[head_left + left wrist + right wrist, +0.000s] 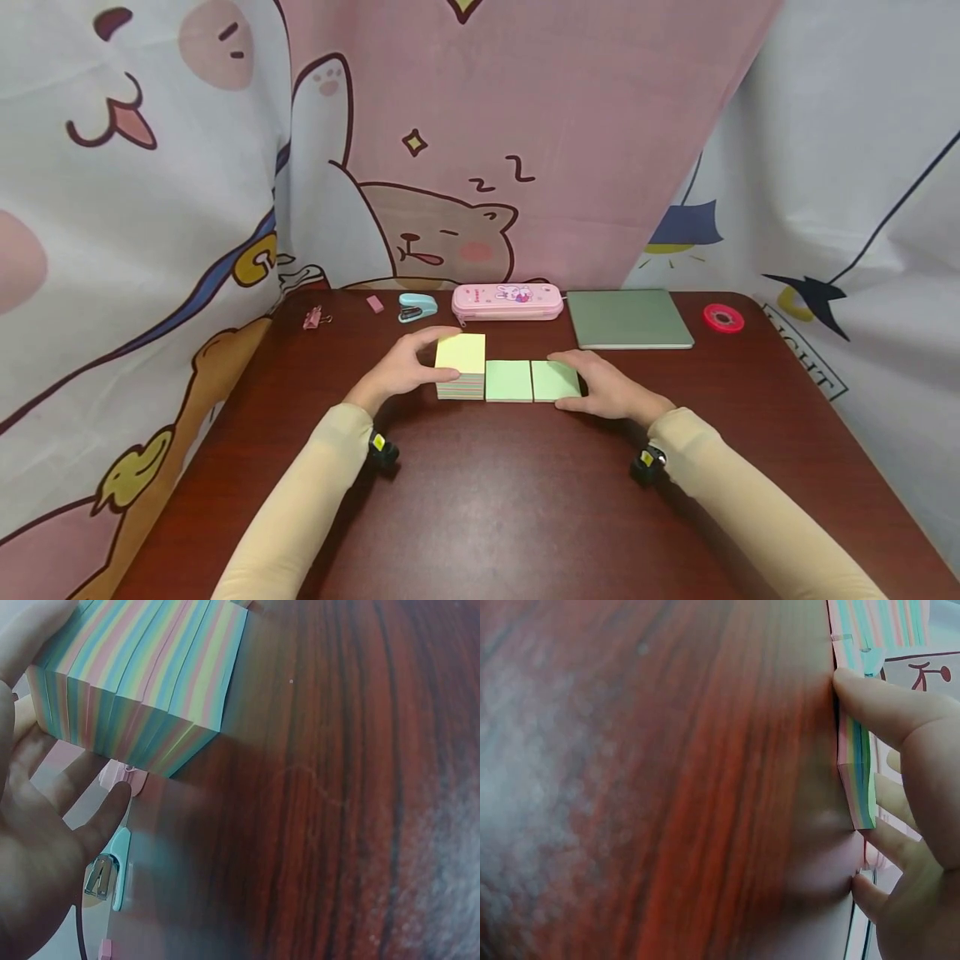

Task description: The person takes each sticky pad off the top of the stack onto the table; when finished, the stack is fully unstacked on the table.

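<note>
Sticky-note pads sit in a row near the middle of the table [480, 508]: a tall stack [461, 358] with a yellow top at the left, then a middle green pad [508, 381] and a right green pad [555, 380]. The left hand [401, 365] holds the stack between thumb and fingers, near side to far side; the right hand [607, 388] spans the right green pad the same way, thumb on its near edge.

Seams in the stack suggest several separate pads, so uneven pressure could shear its layers or topple the upper ones. Pushing inward too firmly might make the low green pads ride up or skew, and a loose right-hand pinch could let its pad slip.

Dark red-brown wood grain with a glossy sheen covers the table. Along the back lie pink binder clips [315, 318], a pink eraser [375, 304], a mint stapler [420, 302], a pink pencil case [507, 302], a green notebook [630, 319] and a round red item [723, 327]. Cartoon-printed cloth [585, 125] hangs behind and on both sides.
</note>
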`<state>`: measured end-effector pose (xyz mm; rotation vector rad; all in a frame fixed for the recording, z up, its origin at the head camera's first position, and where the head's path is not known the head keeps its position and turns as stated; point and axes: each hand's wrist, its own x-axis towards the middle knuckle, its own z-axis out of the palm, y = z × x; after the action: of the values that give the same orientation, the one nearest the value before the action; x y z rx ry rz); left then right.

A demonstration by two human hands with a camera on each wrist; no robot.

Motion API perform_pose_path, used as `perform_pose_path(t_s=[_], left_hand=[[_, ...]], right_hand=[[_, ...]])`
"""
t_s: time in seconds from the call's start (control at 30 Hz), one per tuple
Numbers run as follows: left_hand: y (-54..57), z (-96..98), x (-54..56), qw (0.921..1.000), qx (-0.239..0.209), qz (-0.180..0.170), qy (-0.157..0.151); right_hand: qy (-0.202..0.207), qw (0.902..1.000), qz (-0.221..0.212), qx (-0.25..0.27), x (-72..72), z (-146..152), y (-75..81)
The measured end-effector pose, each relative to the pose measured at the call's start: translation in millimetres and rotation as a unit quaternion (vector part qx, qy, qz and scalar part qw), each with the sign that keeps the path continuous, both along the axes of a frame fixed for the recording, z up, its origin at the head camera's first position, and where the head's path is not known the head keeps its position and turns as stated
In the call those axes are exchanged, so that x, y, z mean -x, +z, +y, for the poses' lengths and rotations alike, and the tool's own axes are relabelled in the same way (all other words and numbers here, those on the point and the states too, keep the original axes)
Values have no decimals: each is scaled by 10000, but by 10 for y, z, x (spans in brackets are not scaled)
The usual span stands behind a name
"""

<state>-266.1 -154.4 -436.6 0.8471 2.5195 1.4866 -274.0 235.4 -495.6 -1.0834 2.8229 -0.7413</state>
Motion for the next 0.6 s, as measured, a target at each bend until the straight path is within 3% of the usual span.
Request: perform_pose_path(t_s=[0.13,0.27,0.4,0.6], left_hand=[[-11,-3,11,10000,8,-38,-18],[-155,-25,107,10000,23,-30,13],[-309,-54,204,10000,9,25,91],[-353,-67,228,9999,-125,-61,47]], right_hand=[[-116,9998,101,98,1,-27,43],[-180,9986,317,377,32,-162,130],[-31,9977,368,564,61,-433,252],[245,9978,318,529,78,-914,421]])
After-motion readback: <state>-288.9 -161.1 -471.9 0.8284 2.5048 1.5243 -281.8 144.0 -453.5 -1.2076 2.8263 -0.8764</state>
